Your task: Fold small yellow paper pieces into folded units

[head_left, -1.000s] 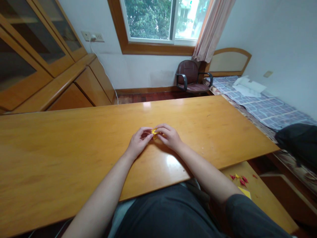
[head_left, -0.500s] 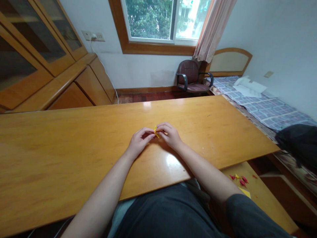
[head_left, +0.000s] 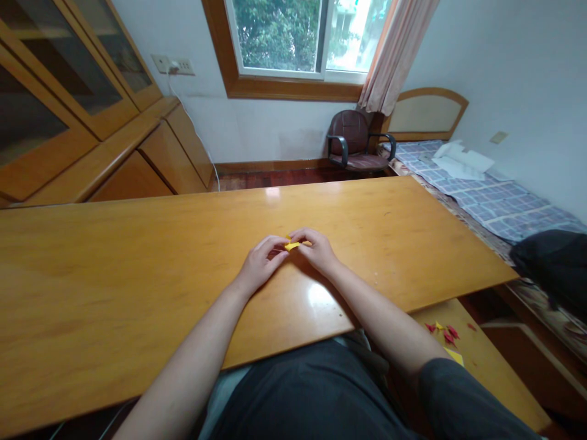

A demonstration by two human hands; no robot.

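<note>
Yellow folded piece point(head_left: 291, 246) btwn fingertips, L hand point(head_left: 259, 264) pinching one side, R hand point(head_left: 318, 252) the other

Over the one bench point(head_left: 151, 275): one left hand point(head_left: 261, 264), one right hand point(head_left: 316, 251), one small yellow piece point(head_left: 291, 247). Beyond the bench: one chair point(head_left: 348, 137), one window point(head_left: 275, 36), one curtain point(head_left: 397, 58), one cabinet point(head_left: 123, 146). Right of the bench: one bed point(head_left: 499, 205), one black bag point(head_left: 553, 266).

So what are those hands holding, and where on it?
A small yellow folded piece. The left hand holds its left end; the right hand seems to pinch its right end.
</note>
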